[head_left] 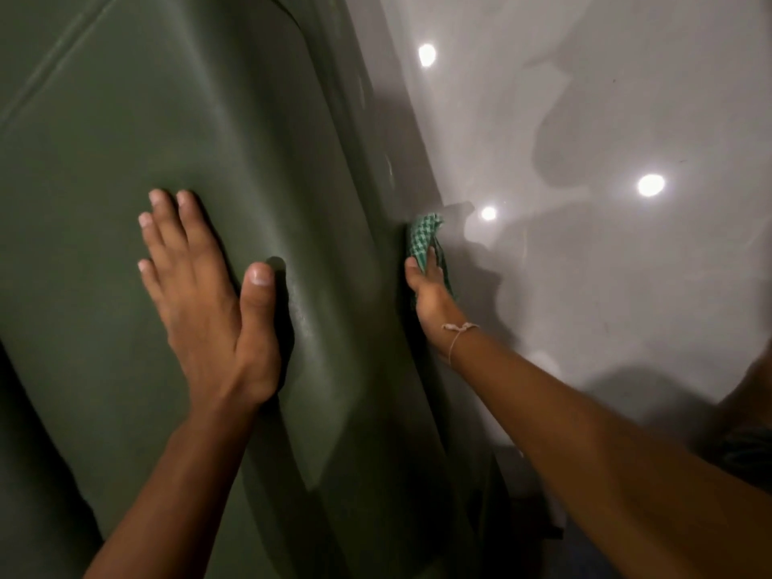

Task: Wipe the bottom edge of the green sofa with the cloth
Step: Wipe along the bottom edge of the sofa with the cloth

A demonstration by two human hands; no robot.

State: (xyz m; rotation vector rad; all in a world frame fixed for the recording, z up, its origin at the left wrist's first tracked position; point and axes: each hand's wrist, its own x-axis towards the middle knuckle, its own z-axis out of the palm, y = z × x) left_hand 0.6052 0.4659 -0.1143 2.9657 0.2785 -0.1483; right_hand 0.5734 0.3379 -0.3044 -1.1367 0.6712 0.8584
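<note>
- Green sofa: fills the left half of the frame; its lower edge runs diagonally from top centre down to lower centre, meeting the floor.
- Left hand: mine, spread flat on the cushion, left of centre, fingers open, holding nothing; I judge it a brace.
- Right hand: centre of frame, closed around the cloth, pressing it against the sofa's lower edge.
- Cloth: green-and-white check, bunched, its tip poking above my fingers; how much lies inside my palm I cannot tell.
- Step in hand: wiping along the edge. I would keep the cloth flat to the seam, with steady pressure and long strokes following the diagonal.
- Room: glossy grey floor, right half of the frame, bare apart from lamp reflections and shadows; free travel both ways along the edge.
</note>
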